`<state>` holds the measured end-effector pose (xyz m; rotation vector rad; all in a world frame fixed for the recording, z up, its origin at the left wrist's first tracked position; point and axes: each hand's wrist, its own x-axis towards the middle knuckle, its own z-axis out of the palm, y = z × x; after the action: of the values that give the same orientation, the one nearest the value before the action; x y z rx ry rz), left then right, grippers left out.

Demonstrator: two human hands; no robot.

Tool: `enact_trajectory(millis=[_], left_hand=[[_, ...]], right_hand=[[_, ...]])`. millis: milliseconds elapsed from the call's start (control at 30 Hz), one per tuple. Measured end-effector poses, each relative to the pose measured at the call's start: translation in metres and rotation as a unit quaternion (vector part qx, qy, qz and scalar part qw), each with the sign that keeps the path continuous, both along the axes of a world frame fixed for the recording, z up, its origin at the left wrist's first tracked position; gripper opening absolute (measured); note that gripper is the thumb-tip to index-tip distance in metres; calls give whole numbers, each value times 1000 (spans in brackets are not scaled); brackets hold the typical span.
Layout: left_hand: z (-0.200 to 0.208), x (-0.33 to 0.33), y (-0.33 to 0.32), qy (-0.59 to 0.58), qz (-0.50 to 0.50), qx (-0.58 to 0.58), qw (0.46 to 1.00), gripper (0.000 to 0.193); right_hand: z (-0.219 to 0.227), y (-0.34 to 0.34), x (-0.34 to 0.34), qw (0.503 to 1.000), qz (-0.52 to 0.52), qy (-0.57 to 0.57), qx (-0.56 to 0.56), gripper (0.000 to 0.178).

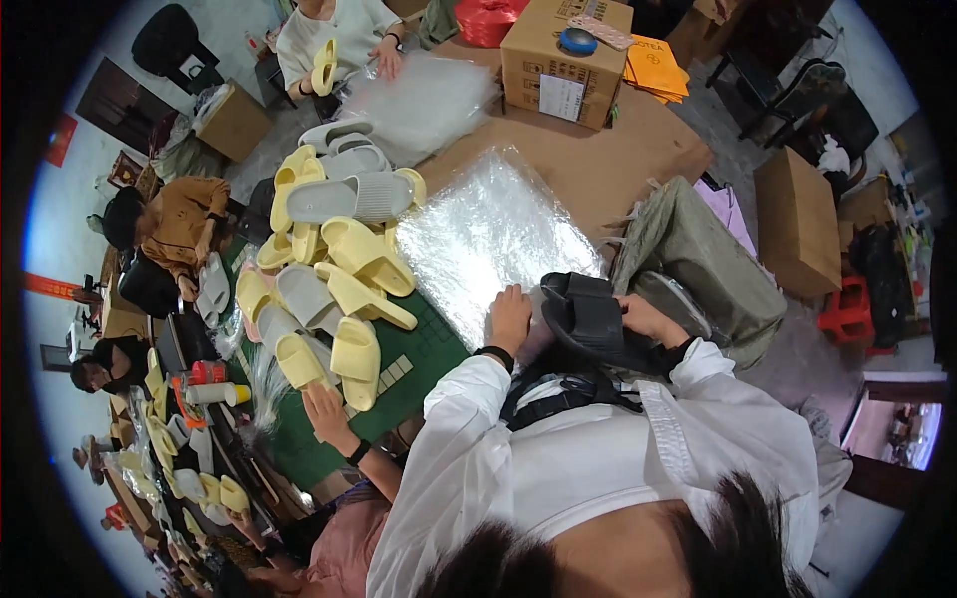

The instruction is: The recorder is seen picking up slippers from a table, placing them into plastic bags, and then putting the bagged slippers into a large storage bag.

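A pair of black slide sandals (588,317) is held in front of my body, one against the other. My right hand (650,319) is closed around their right side, its fingers partly hidden. At the near end of a stack of clear plastic bags (493,239), my left hand (510,321) has its fingers bent onto a clear plastic bag (535,339). The bag's film shows between that hand and the sandals. Whether the sandals are partly inside it, I cannot tell.
Left of the bags, yellow slides (367,254) and grey slides (344,199) lie piled on a green mat (309,439). A co-worker's hand (329,414) touches the near slides. At right stands a grey-green sack (718,269); a carton (563,60) sits at the back.
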<state>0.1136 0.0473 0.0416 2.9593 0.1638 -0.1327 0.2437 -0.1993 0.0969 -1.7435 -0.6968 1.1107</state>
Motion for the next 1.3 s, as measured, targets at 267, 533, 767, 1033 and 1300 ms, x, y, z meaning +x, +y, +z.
enact_trajectory(millis=[267,533,767,1033,1300], left_hand=[[-1,-6,32,-182,51,-43,981,20],[-5,-5,39,-150,213,-121,958,17],[4,3,44,-176,167,-105,964,18],[13,7,59,-279,191,-57,939,19],[41,2,36,-280,-74,-70,955,15]], right_hand=[[14,24,2,997,64,-18,-38,27],[9,49,-17,994,46,-98,-36,22],[-1,42,-1,991,-9,-96,96,19],[6,58,-14,989,64,-80,104,21],[12,43,-15,866,-12,-497,-54,18]])
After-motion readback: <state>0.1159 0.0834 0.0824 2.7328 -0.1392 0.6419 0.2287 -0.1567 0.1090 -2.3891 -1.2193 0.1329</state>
